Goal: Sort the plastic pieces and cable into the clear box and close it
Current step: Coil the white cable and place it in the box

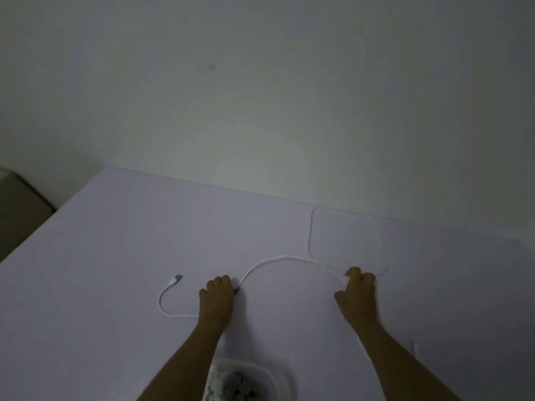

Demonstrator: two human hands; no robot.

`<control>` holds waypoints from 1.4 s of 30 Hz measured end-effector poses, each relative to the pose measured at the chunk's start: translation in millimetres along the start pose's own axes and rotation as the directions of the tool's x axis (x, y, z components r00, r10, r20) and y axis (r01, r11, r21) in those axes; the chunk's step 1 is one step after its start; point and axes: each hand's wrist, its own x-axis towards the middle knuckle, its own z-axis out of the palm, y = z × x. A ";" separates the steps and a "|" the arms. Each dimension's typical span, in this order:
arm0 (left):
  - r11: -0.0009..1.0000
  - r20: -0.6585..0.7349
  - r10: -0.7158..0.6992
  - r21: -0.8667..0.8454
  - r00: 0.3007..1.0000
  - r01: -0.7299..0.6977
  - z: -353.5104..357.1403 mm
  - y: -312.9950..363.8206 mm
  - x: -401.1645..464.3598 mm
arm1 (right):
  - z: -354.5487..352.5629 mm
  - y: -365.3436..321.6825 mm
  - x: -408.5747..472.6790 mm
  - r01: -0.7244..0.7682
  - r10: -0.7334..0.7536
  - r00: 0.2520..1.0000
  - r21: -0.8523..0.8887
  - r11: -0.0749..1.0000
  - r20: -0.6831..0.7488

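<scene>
Head view: left hand (217, 296) and right hand (357, 293), fingers curled, each grip the white cable (278, 259) on the bench (115, 241). Cable arcs between them; its plug end lies left. Clear box (278, 380) holding plastic pieces (237, 384) sits nearest; lid (347, 238) lies beyond the right hand.

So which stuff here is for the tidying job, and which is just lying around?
For the job:
white cable, gripped by left hand and right hand
clear box with grey pieces inside
clear lid

Just there:
purple table
grey thing at left, unclear
</scene>
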 end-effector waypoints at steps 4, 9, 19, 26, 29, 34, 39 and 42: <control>0.997 0.091 -0.022 -0.075 0.996 0.029 -5.2 8.9 -2.3 | -0.7 2.3 -3.0 -0.034 0.034 0.995 -0.002 0.999 0.089; 0.924 0.134 -0.076 -0.363 0.988 0.120 -38.0 19.8 -1.1 | -16.6 -6.6 -8.0 0.017 -0.002 0.936 -0.040 0.999 0.352; 0.768 -0.014 0.368 -0.559 0.930 -0.313 -172.1 45.6 -24.9 | -112.2 -58.6 -66.1 0.092 -0.022 0.972 -0.298 0.950 0.232; 0.571 -0.219 0.678 -0.444 0.702 -0.690 -270.4 77.9 -60.0 | -200.5 -165.5 -129.1 0.547 -0.572 0.799 0.171 0.819 0.183; 0.493 -0.255 0.641 -0.586 0.724 -0.643 -306.1 73.5 -64.8 | -236.3 -178.0 -136.8 0.535 -0.592 0.797 0.315 0.784 0.122; 0.376 -0.171 0.644 -0.778 0.746 -0.503 -334.7 28.7 -68.7 | -285.0 -168.4 -139.5 0.541 -0.563 0.826 0.331 0.773 -0.034; 0.387 -0.040 0.611 -0.856 0.790 -0.343 -305.1 -24.7 -71.8 | -300.8 -144.5 -146.9 0.477 -0.432 0.879 0.433 0.765 -0.204; 0.299 0.041 0.646 -0.932 0.762 -0.203 -312.7 -39.0 -76.3 | -291.5 -148.3 -154.1 0.402 -0.326 0.916 0.558 0.726 -0.235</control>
